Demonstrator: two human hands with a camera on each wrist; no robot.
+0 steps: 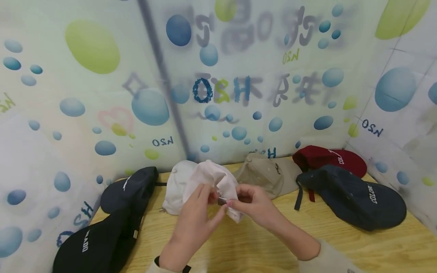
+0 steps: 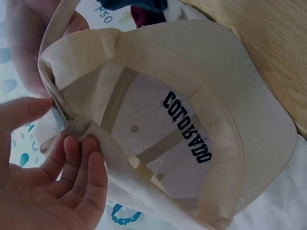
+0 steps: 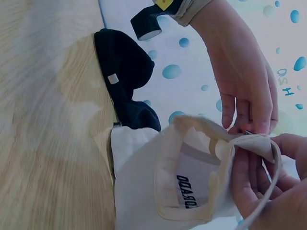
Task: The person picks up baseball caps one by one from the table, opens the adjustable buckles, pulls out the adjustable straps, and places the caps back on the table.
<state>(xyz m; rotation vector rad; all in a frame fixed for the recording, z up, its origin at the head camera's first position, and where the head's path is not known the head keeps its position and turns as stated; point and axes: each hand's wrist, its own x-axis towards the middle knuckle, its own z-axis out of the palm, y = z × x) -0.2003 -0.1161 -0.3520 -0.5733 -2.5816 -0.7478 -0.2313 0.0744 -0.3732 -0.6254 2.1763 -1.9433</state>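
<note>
A pale pinkish-cream baseball cap (image 1: pixel 206 174) is held between both hands over the table. My left hand (image 1: pixel 194 218) pinches the back of the cap beside a small metal buckle (image 1: pixel 222 200). Opposite it, my right hand (image 1: pixel 257 203) pinches the strap side of the same closure, thumb close to the buckle. In the left wrist view the cap's inside faces the camera, with dark stitched letters (image 2: pixel 186 128) seen in reverse. A strap (image 2: pixel 53 28) loops up past the right hand there. The right wrist view shows this strap (image 3: pixel 268 191) curving down over the right palm.
Behind the held cap lies a white cap (image 1: pixel 175 191). At left are a navy cap (image 1: pixel 119 195) and a black cap (image 1: pixel 92 246). To the right sit a khaki cap (image 1: pixel 261 174), a dark red cap (image 1: pixel 312 157) and another navy cap (image 1: pixel 348 201). A bubble-patterned curtain (image 1: pixel 218 132) borders the wooden table (image 1: pixel 252 246).
</note>
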